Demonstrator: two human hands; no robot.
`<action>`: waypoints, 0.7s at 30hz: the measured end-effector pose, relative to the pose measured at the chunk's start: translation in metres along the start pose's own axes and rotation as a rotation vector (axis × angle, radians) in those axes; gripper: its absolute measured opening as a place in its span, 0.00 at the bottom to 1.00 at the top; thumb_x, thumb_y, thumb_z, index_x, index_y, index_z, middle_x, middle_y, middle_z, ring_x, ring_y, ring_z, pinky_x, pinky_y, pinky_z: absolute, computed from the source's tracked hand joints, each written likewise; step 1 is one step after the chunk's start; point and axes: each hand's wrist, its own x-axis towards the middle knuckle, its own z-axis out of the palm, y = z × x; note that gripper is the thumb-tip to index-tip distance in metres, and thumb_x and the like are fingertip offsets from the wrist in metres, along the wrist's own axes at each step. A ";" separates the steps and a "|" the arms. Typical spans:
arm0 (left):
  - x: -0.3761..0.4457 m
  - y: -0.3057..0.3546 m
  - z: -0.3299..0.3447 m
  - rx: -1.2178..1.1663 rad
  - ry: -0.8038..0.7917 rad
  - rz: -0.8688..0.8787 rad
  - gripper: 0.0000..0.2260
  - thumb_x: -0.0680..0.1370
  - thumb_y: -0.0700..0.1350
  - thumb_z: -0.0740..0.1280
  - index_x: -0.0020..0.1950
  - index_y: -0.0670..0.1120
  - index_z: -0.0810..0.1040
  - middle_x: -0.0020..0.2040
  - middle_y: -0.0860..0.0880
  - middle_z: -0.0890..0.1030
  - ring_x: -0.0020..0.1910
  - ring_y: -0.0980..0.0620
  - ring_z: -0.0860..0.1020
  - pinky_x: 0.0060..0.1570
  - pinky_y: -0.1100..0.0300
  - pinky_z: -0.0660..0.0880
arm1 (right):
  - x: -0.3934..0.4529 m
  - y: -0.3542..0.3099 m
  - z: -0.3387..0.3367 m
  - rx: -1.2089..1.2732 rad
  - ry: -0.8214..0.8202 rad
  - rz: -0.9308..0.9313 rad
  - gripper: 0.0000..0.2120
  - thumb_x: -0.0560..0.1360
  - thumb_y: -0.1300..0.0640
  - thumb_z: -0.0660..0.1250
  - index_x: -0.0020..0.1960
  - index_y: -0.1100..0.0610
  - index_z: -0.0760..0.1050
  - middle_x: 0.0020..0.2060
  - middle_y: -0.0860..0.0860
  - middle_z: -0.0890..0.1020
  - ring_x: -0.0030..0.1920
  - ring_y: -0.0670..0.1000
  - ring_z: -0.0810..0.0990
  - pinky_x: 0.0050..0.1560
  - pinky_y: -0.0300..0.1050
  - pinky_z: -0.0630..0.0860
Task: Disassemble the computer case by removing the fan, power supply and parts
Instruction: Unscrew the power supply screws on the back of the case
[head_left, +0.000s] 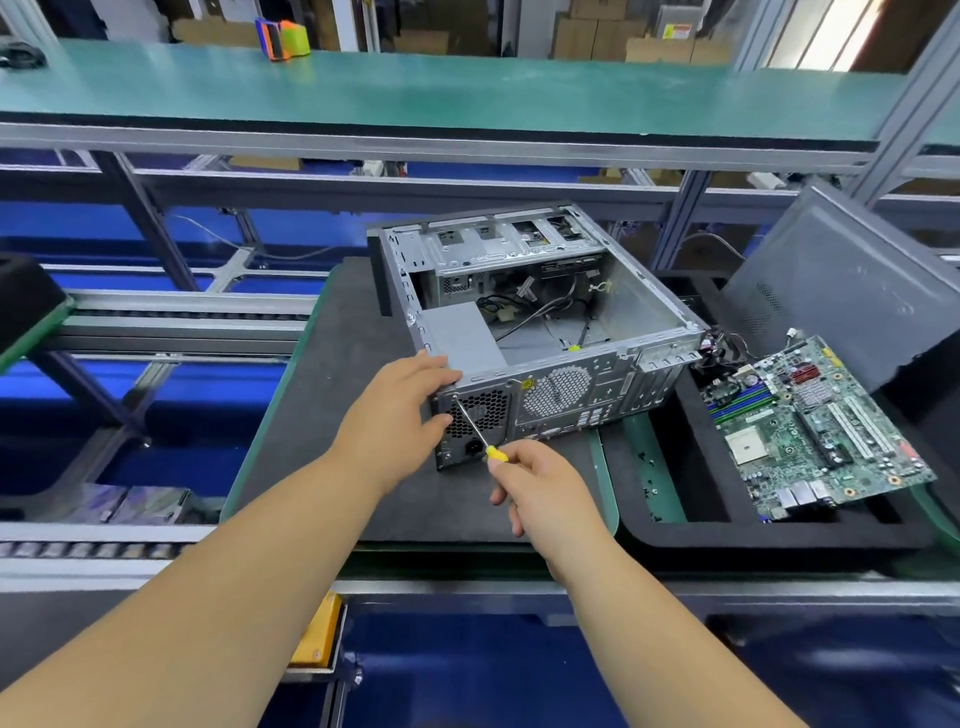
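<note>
An open grey computer case lies on its side on a dark foam mat, rear panel toward me. The grey power supply sits in its near left corner, with loose cables behind it. My left hand grips the case's near left corner, thumb against the rear panel. My right hand holds a yellow-handled screwdriver. Its tip rests on a screw at the upper left of the power supply's rear grille.
A black foam tray at the right holds a green motherboard. The grey side panel leans behind it. Small screws lie on the green strip between mat and tray. Conveyor rails run at the left; a green shelf spans above.
</note>
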 end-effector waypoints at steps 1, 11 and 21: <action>0.000 0.000 0.000 -0.006 0.001 -0.002 0.23 0.74 0.42 0.73 0.69 0.52 0.75 0.71 0.55 0.71 0.73 0.55 0.63 0.71 0.62 0.58 | 0.000 -0.001 0.002 0.010 0.006 0.003 0.05 0.80 0.52 0.64 0.48 0.51 0.77 0.30 0.47 0.79 0.22 0.46 0.69 0.25 0.37 0.68; 0.003 -0.002 0.001 0.012 0.022 0.020 0.20 0.75 0.43 0.72 0.66 0.52 0.77 0.69 0.56 0.72 0.71 0.54 0.64 0.67 0.64 0.59 | -0.005 -0.009 0.013 0.099 0.032 0.044 0.07 0.80 0.54 0.63 0.51 0.55 0.79 0.30 0.49 0.77 0.21 0.46 0.66 0.23 0.36 0.65; 0.014 -0.005 -0.001 0.021 0.059 0.036 0.15 0.73 0.48 0.74 0.59 0.52 0.81 0.59 0.56 0.78 0.63 0.54 0.70 0.57 0.64 0.65 | -0.008 -0.018 0.010 0.110 0.086 0.079 0.07 0.80 0.56 0.64 0.50 0.57 0.79 0.28 0.50 0.76 0.20 0.46 0.65 0.22 0.35 0.64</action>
